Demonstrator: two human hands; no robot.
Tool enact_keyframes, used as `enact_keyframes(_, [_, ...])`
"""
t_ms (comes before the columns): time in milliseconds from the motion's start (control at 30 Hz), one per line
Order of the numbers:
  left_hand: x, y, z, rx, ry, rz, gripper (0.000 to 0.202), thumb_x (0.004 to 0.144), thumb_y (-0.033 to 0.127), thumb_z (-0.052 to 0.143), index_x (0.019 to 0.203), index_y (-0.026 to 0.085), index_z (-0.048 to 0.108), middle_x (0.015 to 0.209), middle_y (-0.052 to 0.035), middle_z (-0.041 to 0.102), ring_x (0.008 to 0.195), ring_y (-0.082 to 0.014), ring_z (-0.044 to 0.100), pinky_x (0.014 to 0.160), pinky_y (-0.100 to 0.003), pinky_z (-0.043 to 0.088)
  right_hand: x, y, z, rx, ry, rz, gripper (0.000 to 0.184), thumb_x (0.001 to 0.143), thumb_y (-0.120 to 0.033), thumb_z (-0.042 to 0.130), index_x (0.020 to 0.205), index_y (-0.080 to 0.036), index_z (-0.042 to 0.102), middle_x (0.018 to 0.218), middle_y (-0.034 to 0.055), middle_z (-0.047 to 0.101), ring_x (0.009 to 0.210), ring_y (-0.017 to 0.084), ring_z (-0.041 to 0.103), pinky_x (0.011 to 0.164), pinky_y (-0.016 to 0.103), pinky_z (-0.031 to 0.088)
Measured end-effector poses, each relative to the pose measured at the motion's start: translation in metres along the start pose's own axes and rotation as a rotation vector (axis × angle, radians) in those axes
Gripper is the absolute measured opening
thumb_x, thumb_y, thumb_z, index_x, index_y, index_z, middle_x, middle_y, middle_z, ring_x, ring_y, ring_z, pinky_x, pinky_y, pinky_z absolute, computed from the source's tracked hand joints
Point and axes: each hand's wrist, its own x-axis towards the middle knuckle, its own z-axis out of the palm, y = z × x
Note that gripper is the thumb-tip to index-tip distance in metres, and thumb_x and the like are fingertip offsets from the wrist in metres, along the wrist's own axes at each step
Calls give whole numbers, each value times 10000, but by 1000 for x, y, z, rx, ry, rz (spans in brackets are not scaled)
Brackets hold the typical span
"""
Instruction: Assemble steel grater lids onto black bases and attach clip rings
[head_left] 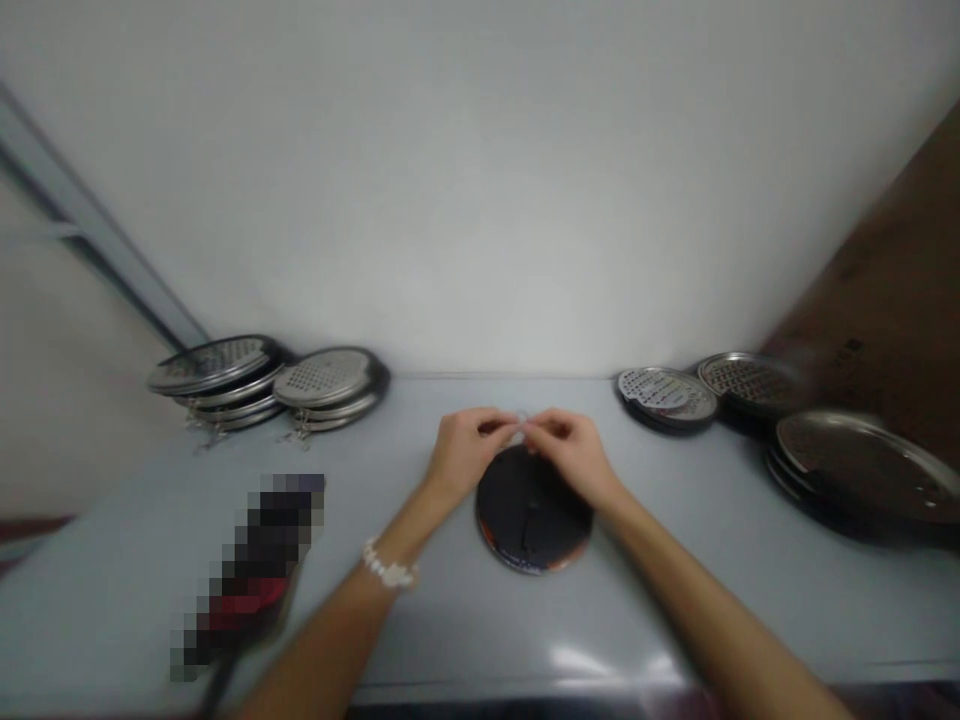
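Head view, and here we go: a small translucent ring point(520, 420) is pinched up at the centre of the shot, just above the top rim of a dark round disc point(531, 510) lying flat on a pale grey counter point(480, 620). The ring is tiny and washed out by the light, so its exact form is hard to call.

Taking the disc as the clock's centre, the left hand point(469, 452) comes in from 8 o'clock, a white beaded bracelet point(390, 566) on its wrist, and the right hand point(574, 455) comes in from 4. Both arch over the disc's upper edge, fingertips point(504, 425) almost closed and meeting on the ring from either side.

The wall point(480, 200) rises at 12, and the counter's front edge point(480, 688) runs along 6. Stacks of perforated steel discs point(217, 368) sit at 10 o'clock, more point(667, 398) at 2, and a larger stack point(862, 470) at 3, all well apart from the hands. A pixelated object point(247, 570) lies at 9, too obscured to name.
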Motion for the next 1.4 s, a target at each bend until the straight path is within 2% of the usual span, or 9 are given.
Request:
enact_keyframes(167, [-2,-4,7,-114,55,-49,85,794,198,701,833,193,776,812,-34,801,752,-200,760,742,-285,588,-1,-3,1,-33,-19,11,325,741,-500,791,735,-178,751,619,19,695,579,153,612,598,277,480])
enact_keyframes(300, [-5,-5,12,-200,116,-104,107,794,272,711,831,171,715,805,-50,780,732,-210,762,671,-278,589,-3,-2,4,-25,-7,8,321,764,-496,764,774,-176,743,649,28,713,566,152,613,569,272,489])
enact_keyframes(567, [-4,-4,12,-344,20,-186,218,741,322,773,862,141,774,868,-103,811,833,-239,771,806,-317,600,-7,-7,5,-20,18,-48,269,750,-446,794,831,-190,793,820,53,768,662,173,651,617,286,530])
enact_keyframes(667, [-3,-5,10,-359,-18,-179,255,710,343,812,868,145,788,889,-105,815,849,-242,767,839,-328,595,-6,-9,2,9,-19,-34,276,742,-464,809,833,-204,803,779,39,765,641,173,657,617,293,541])
enact_keyframes(833, [-1,-9,8,-356,-46,-149,223,777,345,737,860,150,806,854,-97,819,805,-241,769,794,-336,604,-1,-7,-1,76,-90,16,341,733,-521,809,828,-193,791,770,58,776,650,182,695,640,304,559])
enact_keyframes(1033, [-3,-4,10,-262,22,-69,168,752,335,775,814,187,822,866,-79,814,825,-239,748,802,-320,575,3,0,-5,151,-27,80,372,762,-548,786,819,-182,753,717,58,761,681,180,710,644,278,542])
enact_keyframes(1233, [-8,4,14,-210,-66,-2,146,829,282,689,824,209,815,840,-40,818,798,-224,763,768,-296,582,2,-2,-8,230,-47,128,355,686,-521,843,781,-188,763,784,42,739,719,169,667,612,253,503])
enact_keyframes(1400, [-10,4,16,-190,-138,45,197,888,283,636,847,209,813,843,-26,815,807,-211,763,781,-277,579,3,3,-7,242,-50,125,363,710,-514,836,872,-193,789,802,47,739,709,165,640,624,260,477])
